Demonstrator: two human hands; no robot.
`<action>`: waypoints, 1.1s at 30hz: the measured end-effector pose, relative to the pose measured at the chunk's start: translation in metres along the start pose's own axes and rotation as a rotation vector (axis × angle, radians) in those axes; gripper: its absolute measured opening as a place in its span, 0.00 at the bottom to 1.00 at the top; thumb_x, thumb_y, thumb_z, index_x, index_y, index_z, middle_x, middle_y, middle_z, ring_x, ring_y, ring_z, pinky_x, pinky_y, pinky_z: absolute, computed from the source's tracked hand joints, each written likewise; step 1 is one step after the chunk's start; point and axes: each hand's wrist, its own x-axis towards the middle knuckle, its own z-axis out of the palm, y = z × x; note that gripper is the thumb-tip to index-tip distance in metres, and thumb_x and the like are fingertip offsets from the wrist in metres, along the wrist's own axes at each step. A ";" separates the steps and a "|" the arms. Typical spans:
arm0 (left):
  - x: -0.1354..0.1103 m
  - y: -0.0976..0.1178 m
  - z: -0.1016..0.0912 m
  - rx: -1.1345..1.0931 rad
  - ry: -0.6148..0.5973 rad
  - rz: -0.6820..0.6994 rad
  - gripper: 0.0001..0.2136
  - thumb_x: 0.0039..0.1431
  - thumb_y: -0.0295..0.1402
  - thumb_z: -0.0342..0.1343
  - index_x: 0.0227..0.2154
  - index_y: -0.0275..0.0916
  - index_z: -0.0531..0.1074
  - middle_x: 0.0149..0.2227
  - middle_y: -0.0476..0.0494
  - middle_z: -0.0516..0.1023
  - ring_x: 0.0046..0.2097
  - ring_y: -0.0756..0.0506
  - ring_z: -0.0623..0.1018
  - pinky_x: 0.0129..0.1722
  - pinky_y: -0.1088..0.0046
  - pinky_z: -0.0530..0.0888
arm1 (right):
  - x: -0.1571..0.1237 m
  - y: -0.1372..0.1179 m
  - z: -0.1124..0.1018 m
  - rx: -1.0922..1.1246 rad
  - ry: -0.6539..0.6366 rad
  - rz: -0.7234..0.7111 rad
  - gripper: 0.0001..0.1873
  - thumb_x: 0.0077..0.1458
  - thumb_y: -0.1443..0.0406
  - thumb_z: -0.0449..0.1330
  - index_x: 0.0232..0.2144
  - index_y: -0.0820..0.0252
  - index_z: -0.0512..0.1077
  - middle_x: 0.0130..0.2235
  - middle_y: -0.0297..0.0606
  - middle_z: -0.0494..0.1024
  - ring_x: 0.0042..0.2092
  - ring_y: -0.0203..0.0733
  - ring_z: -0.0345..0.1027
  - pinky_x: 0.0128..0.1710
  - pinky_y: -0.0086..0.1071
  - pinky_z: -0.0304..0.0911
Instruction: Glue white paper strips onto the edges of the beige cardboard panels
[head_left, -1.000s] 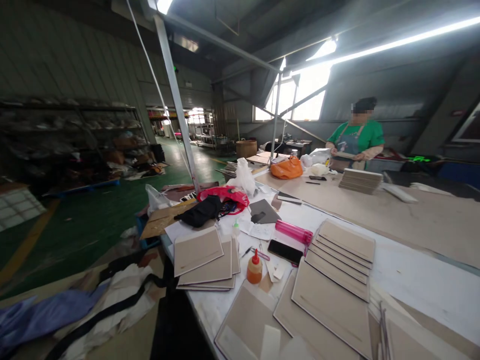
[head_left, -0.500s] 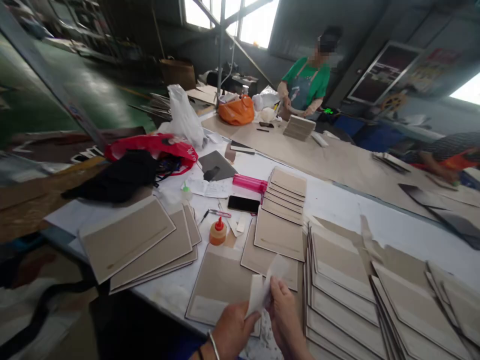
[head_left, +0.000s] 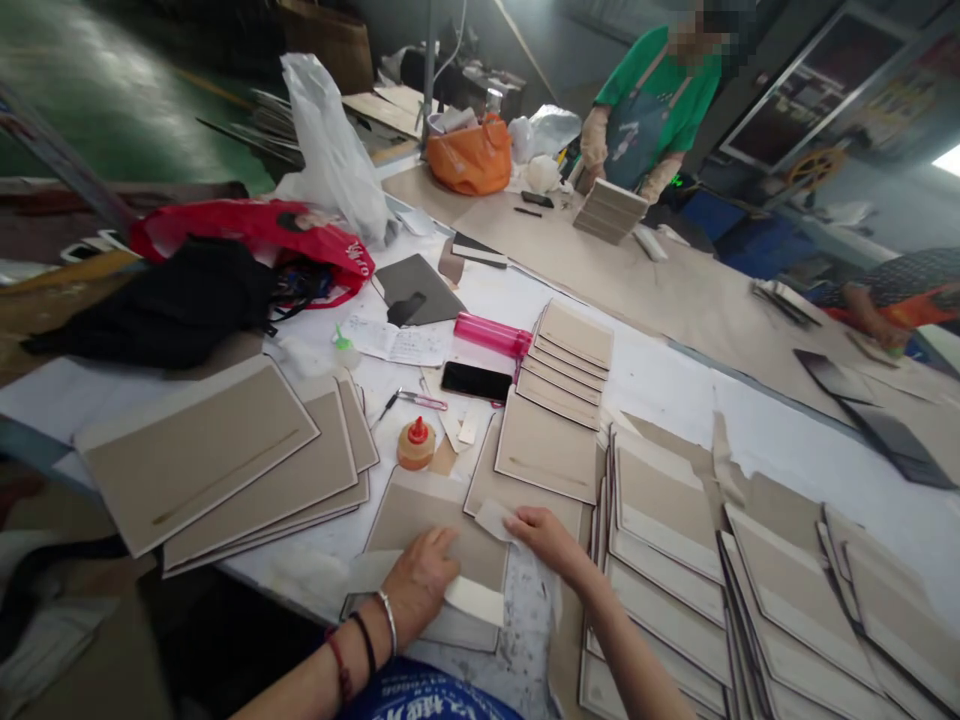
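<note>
My left hand (head_left: pixel 418 582) lies flat, fingers stretched, on a grey card panel (head_left: pixel 439 525) at the table's near edge, pressing a white paper strip (head_left: pixel 472 600) along the panel's near side. My right hand (head_left: pixel 541 535) pinches the far end of that white strip (head_left: pixel 493 518) at the panel's right edge. An orange glue bottle (head_left: pixel 415 443) with a red cap stands just beyond the panel. A fanned stack of grey panels (head_left: pixel 217 460) lies to the left.
Rows of overlapping grey panels (head_left: pixel 675 530) fill the right side. A black phone (head_left: pixel 475 381), pink bottle (head_left: pixel 491 334), pen (head_left: pixel 420 401), red bag (head_left: pixel 255 230) and black cloth (head_left: pixel 161 305) lie further back. A person in green (head_left: pixel 652 100) works at the far end; another arm (head_left: pixel 885 300) is at right.
The camera has tilted down to the table. My hands, which held the white strip up in the air, have laid it on the grey panel; the left hand is now flat.
</note>
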 end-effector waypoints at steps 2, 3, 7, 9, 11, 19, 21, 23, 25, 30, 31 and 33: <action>0.005 -0.004 0.007 -0.004 0.045 -0.015 0.10 0.53 0.21 0.46 0.26 0.35 0.72 0.51 0.39 0.67 0.53 0.44 0.64 0.51 0.63 0.65 | 0.012 0.002 -0.006 -0.054 -0.047 -0.026 0.20 0.46 0.51 0.49 0.15 0.58 0.53 0.18 0.26 0.50 0.22 0.29 0.44 0.21 0.25 0.42; 0.008 -0.006 0.010 -0.002 0.051 -0.023 0.11 0.52 0.20 0.45 0.27 0.35 0.72 0.52 0.39 0.65 0.55 0.44 0.62 0.53 0.63 0.64 | 0.017 0.002 -0.008 -0.081 -0.054 -0.034 0.19 0.46 0.52 0.49 0.15 0.58 0.52 0.18 0.26 0.50 0.22 0.29 0.44 0.21 0.25 0.42; 0.016 -0.006 0.013 -0.008 0.041 -0.030 0.13 0.51 0.18 0.42 0.29 0.33 0.71 0.55 0.38 0.64 0.57 0.44 0.59 0.56 0.63 0.62 | 0.030 0.001 -0.015 -0.189 -0.067 -0.039 0.16 0.47 0.58 0.50 0.14 0.59 0.53 0.17 0.26 0.51 0.22 0.29 0.44 0.21 0.25 0.40; 0.019 -0.004 0.012 -0.029 0.042 -0.020 0.13 0.50 0.17 0.42 0.29 0.32 0.71 0.55 0.36 0.64 0.57 0.43 0.60 0.56 0.63 0.61 | 0.035 0.000 -0.017 -0.219 -0.072 -0.041 0.16 0.47 0.59 0.49 0.14 0.60 0.54 0.17 0.26 0.51 0.22 0.29 0.44 0.21 0.25 0.40; 0.023 -0.003 0.011 -0.041 0.047 -0.010 0.13 0.49 0.17 0.42 0.28 0.31 0.71 0.54 0.34 0.64 0.57 0.42 0.60 0.56 0.62 0.61 | 0.039 -0.001 -0.018 -0.238 -0.074 -0.034 0.15 0.48 0.60 0.49 0.14 0.60 0.55 0.17 0.26 0.51 0.22 0.29 0.45 0.21 0.26 0.40; 0.027 -0.004 0.013 0.032 0.066 0.027 0.12 0.47 0.16 0.43 0.27 0.31 0.70 0.52 0.31 0.66 0.56 0.41 0.62 0.55 0.63 0.64 | 0.043 -0.007 -0.015 -0.295 -0.079 -0.018 0.16 0.49 0.62 0.51 0.13 0.60 0.55 0.16 0.26 0.52 0.21 0.29 0.46 0.22 0.26 0.40; 0.027 -0.005 0.013 0.030 0.059 0.038 0.12 0.47 0.16 0.43 0.27 0.30 0.70 0.52 0.30 0.65 0.56 0.40 0.62 0.55 0.62 0.63 | 0.043 -0.008 -0.015 -0.317 -0.076 -0.012 0.16 0.49 0.63 0.51 0.13 0.60 0.55 0.16 0.26 0.52 0.21 0.29 0.46 0.22 0.26 0.40; 0.028 -0.006 0.013 0.022 0.058 0.048 0.12 0.47 0.16 0.43 0.27 0.30 0.70 0.52 0.29 0.65 0.56 0.40 0.62 0.54 0.61 0.64 | 0.044 -0.009 -0.015 -0.347 -0.070 -0.007 0.16 0.49 0.64 0.51 0.13 0.60 0.56 0.16 0.26 0.53 0.22 0.29 0.47 0.22 0.26 0.40; 0.029 -0.007 0.015 0.022 0.056 0.057 0.12 0.46 0.16 0.43 0.27 0.31 0.70 0.53 0.30 0.65 0.56 0.40 0.62 0.54 0.60 0.64 | 0.044 -0.010 -0.015 -0.379 -0.066 -0.010 0.16 0.49 0.64 0.52 0.13 0.61 0.57 0.17 0.27 0.54 0.22 0.30 0.48 0.23 0.26 0.41; 0.032 -0.009 0.016 0.000 0.026 0.066 0.12 0.45 0.16 0.44 0.29 0.32 0.70 0.53 0.31 0.65 0.56 0.41 0.62 0.53 0.59 0.64 | 0.046 -0.011 -0.014 -0.424 -0.058 0.003 0.15 0.50 0.64 0.52 0.14 0.61 0.59 0.17 0.27 0.56 0.22 0.30 0.49 0.23 0.26 0.42; 0.033 -0.010 0.015 -0.006 0.015 0.063 0.12 0.45 0.16 0.45 0.30 0.31 0.70 0.53 0.30 0.65 0.56 0.40 0.62 0.54 0.59 0.64 | 0.047 -0.012 -0.014 -0.424 -0.056 0.009 0.15 0.50 0.64 0.52 0.14 0.61 0.59 0.17 0.27 0.55 0.22 0.30 0.49 0.22 0.26 0.42; 0.034 -0.010 0.013 -0.012 0.000 0.054 0.12 0.44 0.16 0.45 0.30 0.30 0.70 0.53 0.30 0.65 0.56 0.40 0.62 0.54 0.60 0.64 | 0.047 -0.013 -0.014 -0.420 -0.055 0.020 0.15 0.49 0.64 0.52 0.14 0.61 0.59 0.17 0.27 0.54 0.22 0.29 0.48 0.22 0.26 0.42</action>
